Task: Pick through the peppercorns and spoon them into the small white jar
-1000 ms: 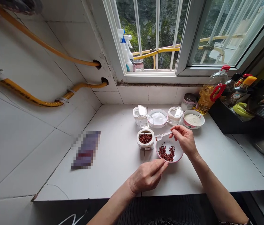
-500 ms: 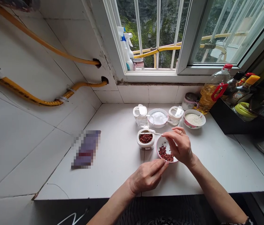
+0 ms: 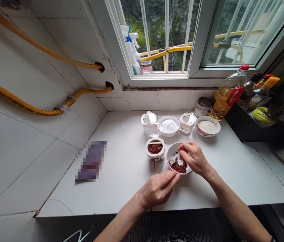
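My right hand pinches a small white spoon, its bowl down inside a white bowl with a pink rim. Reddish-brown peppercorns lie in the lower part of that bowl. At the bowl's near edge, my left hand grips the rim between thumb and fingers. Just left of the bowl stands an open seasoning jar, filled with the same peppercorns, its clear lid tipped up at the back.
Behind are a bowl of white grains, two lidded jars and a floral bowl of pale powder. An oil bottle and a black rack of bottles stand right. A blurred purple packet lies left.
My right hand has brought the spoon from over the jar's mouth down into the bowl of peppercorns. My left hand stays at the bowl's rim. The view has shifted slightly.
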{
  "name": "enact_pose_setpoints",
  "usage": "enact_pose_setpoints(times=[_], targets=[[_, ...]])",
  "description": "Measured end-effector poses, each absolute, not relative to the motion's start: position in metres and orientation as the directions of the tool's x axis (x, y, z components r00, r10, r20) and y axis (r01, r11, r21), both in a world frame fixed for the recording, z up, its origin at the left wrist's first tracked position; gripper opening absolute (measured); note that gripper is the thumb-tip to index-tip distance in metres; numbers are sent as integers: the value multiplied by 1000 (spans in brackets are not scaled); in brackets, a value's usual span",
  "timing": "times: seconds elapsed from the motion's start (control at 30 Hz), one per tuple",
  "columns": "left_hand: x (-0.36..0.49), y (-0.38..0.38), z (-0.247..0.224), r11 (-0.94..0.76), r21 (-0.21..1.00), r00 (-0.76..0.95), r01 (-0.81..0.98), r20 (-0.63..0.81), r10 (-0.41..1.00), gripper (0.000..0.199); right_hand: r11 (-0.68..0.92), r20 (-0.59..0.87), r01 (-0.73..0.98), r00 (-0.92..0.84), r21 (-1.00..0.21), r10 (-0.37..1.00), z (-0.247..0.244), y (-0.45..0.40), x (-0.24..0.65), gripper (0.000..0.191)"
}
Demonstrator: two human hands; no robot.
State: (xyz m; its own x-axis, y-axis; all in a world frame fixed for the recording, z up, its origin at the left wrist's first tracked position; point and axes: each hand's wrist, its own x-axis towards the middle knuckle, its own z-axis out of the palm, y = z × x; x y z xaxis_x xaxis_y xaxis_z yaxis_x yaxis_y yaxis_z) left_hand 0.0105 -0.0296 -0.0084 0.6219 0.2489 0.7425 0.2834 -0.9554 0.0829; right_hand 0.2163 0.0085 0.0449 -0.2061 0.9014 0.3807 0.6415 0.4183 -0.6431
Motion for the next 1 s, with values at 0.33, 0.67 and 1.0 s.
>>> enact_pose_setpoints(times=[0.33, 0.67, 1.0], targets=[[12, -29, -6, -954, 82, 607, 288, 755, 248, 50, 203, 171, 341, -120, -918, 978, 56, 7, 216, 16], [12, -29, -9, -957, 93, 608, 273, 755, 247, 51, 67, 73, 176, 25, -982, 997, 59, 12, 225, 13], [12, -29, -10, -959, 94, 608, 268, 755, 244, 53, 150, 161, 105, 102, -983, 982, 65, 19, 214, 16]])
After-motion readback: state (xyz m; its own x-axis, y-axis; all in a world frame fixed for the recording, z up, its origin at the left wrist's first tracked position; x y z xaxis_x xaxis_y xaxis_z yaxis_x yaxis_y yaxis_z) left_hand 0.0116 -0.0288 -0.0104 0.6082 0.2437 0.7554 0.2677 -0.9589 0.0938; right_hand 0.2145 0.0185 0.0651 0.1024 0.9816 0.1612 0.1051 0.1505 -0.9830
